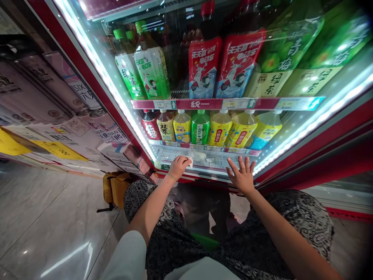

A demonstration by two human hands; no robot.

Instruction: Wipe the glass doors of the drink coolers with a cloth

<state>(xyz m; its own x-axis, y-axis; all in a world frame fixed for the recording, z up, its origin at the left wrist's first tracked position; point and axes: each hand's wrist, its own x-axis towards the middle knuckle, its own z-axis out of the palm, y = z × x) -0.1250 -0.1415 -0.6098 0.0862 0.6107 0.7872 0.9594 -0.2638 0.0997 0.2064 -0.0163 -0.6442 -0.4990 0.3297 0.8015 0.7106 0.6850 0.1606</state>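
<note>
My left hand [179,168] is closed around a small white wad [190,161], which looks like a tissue or cloth; most of it is hidden by the fingers. That hand is at the bottom front of a lit drinks fridge [204,175], in front of the wire bottom shelf [169,154]. To the right, my right hand [242,175] has its fingers spread, palm toward the fridge's lower right corner, and holds nothing. I cannot tell whether its fingertips press on glass. Just above both hands stands a row of small bottles, including a green bottle [200,128].
Large bottles with red labels [205,68] and green tea bottles [153,64] fill the upper shelf. Boxed cartons [84,91] are stacked left of the red fridge frame [116,112]. A yellow-brown bag [116,188] sits on the tiled floor [58,217] beside my knee.
</note>
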